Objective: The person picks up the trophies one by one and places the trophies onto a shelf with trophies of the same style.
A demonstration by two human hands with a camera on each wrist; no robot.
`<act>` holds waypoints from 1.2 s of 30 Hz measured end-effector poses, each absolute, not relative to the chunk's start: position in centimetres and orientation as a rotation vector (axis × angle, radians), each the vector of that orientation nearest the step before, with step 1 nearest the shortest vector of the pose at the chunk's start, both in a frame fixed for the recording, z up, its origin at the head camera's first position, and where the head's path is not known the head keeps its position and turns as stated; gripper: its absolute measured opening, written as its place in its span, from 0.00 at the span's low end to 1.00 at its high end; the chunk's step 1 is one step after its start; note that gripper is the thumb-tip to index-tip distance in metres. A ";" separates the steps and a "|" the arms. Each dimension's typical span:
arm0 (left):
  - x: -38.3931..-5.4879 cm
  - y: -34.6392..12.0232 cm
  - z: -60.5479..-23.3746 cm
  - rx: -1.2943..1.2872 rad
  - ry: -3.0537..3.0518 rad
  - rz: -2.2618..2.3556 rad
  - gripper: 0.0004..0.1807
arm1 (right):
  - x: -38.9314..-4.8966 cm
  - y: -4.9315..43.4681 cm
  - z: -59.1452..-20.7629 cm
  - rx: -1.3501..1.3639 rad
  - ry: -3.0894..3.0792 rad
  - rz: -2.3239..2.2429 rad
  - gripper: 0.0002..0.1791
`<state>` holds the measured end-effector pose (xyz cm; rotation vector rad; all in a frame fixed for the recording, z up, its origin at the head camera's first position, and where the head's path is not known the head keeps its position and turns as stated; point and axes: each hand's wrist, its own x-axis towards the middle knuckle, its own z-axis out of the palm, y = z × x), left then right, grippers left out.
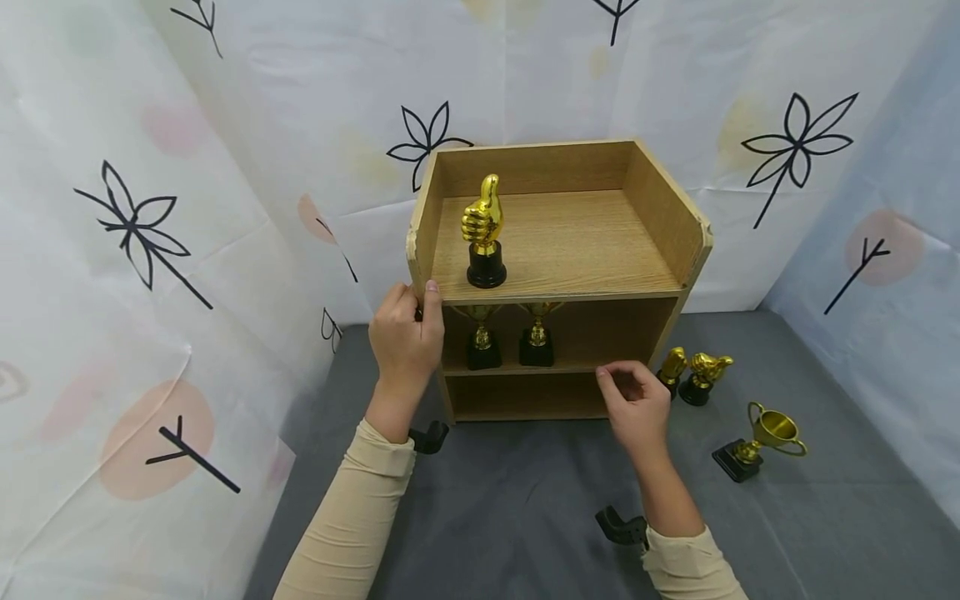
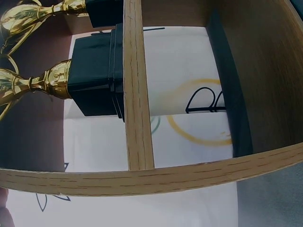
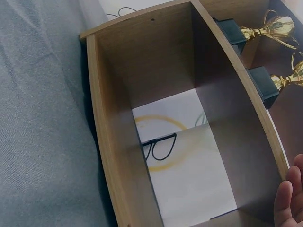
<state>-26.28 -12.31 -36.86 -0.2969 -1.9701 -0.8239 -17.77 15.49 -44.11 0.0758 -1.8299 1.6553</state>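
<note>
A wooden shelf unit (image 1: 570, 237) stands on the grey cloth. My left hand (image 1: 408, 333) grips its left side panel near the top board, thumb on the near side. On the top board, a gold thumbs-up trophy (image 1: 483, 229) stands upright on a black base. Two gold cup trophies (image 1: 537, 333) stand on the middle board, their tops partly hidden in the head view. My right hand (image 1: 637, 408) is at the right front of that board, fingers loosely bent, holding nothing. Its fingertips (image 3: 285, 196) are close beside the board's edge (image 3: 258, 101); contact is unclear.
Right of the shelf unit, two more thumbs-up trophies (image 1: 703, 379) stand on the grey cloth (image 1: 517, 500), one partly hidden by my right hand. A gold cup trophy (image 1: 768, 433) is nearer the front right. Patterned white fabric (image 1: 300, 100) hangs behind and at the sides.
</note>
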 end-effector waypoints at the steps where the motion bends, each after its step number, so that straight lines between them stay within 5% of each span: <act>1: -26.3 -12.3 -36.9 -0.297 -1.971 -0.825 0.28 | -17.8 15.5 -44.1 0.073 -1.831 1.655 0.02; 36: -26.4 -12.2 -36.9 -0.289 -1.958 -0.835 0.29 | -16.3 17.9 -45.2 -0.066 -1.886 1.575 0.02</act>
